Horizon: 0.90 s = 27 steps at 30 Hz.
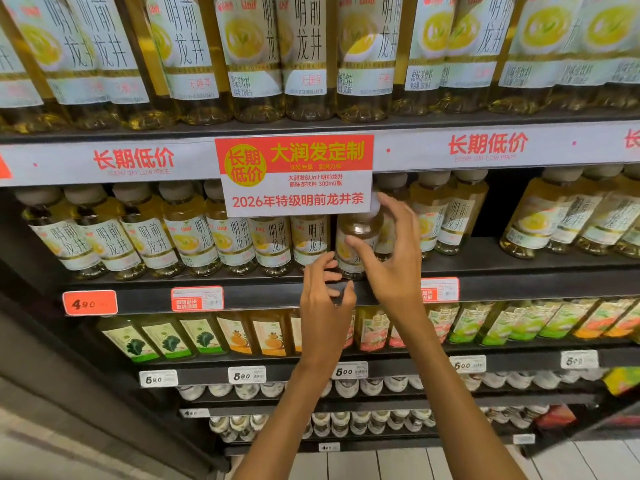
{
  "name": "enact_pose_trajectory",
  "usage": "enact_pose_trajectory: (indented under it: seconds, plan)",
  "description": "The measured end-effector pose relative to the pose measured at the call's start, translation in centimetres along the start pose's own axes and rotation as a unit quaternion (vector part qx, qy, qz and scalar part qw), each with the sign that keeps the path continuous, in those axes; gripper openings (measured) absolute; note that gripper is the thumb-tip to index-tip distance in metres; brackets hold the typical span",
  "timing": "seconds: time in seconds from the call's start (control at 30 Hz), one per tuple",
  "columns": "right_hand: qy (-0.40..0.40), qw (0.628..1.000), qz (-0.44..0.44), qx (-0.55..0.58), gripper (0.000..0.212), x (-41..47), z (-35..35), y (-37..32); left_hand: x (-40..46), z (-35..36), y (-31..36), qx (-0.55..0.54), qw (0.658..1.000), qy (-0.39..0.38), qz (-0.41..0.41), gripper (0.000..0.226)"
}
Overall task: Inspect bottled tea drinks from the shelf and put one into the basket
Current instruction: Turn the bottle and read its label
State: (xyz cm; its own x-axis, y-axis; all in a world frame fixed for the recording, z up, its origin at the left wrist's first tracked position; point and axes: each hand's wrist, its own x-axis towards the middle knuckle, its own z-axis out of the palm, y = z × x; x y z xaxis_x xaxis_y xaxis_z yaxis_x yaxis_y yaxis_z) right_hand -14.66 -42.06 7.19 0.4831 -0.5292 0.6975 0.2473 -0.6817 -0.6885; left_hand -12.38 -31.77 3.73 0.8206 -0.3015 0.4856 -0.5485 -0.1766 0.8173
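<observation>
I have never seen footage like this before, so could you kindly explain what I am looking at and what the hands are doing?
There is no machine here: a person wears a camera on the head, looking forward and down at a shop shelf of bottled tea. The right hand has its fingers around one tea bottle on the middle shelf, just below a red and white sign. The left hand hovers below it by the shelf edge, fingers loosely curled, holding nothing. No basket is in view.
</observation>
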Motion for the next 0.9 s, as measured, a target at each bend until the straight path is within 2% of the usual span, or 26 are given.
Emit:
enact_pose_trajectory:
  seconds: [0.13, 0.33, 0.43, 0.57, 0.73, 0.83, 0.9]
  plan:
    - [0.0, 0.971, 0.061, 0.229, 0.063, -1.5, -0.9, -0.5, -0.6, 0.2, 0.7, 0.006, 0.999, -0.031, 0.015, 0.06]
    - [0.028, 0.94, 0.111, 0.32, 0.054, -2.1, -3.5, -1.7, -1.1, 0.2, 1.2, 0.015, 0.994, -0.107, 0.012, 0.082]
    - [0.024, 0.933, 0.143, 0.329, 0.056, -2.7, -4.4, -2.8, -1.8, -0.3, 1.9, -0.07, 0.981, -0.173, -0.048, 0.068]
    - [-0.002, 0.924, 0.205, 0.324, 0.06, -2.8, -5.3, -3.5, -3.3, -2.1, 3.2, -0.197, 0.937, -0.26, -0.123, 0.048]
    - [-0.086, 0.873, 0.277, 0.392, 0.046, -3.1, -5.3, -4.7, -4.8, -5.1, 4.0, -0.178, 0.905, -0.343, -0.179, 0.03]
    - [-0.105, 0.859, 0.294, 0.405, 0.036, -3.5, -5.0, -5.4, -5.0, -6.7, 3.8, -0.177, 0.887, -0.367, -0.218, 0.024]
    - [-0.108, 0.852, 0.3, 0.415, 0.034, -3.9, -4.8, -6.0, -5.1, -7.5, 4.0, -0.216, 0.874, -0.363, -0.241, 0.032]
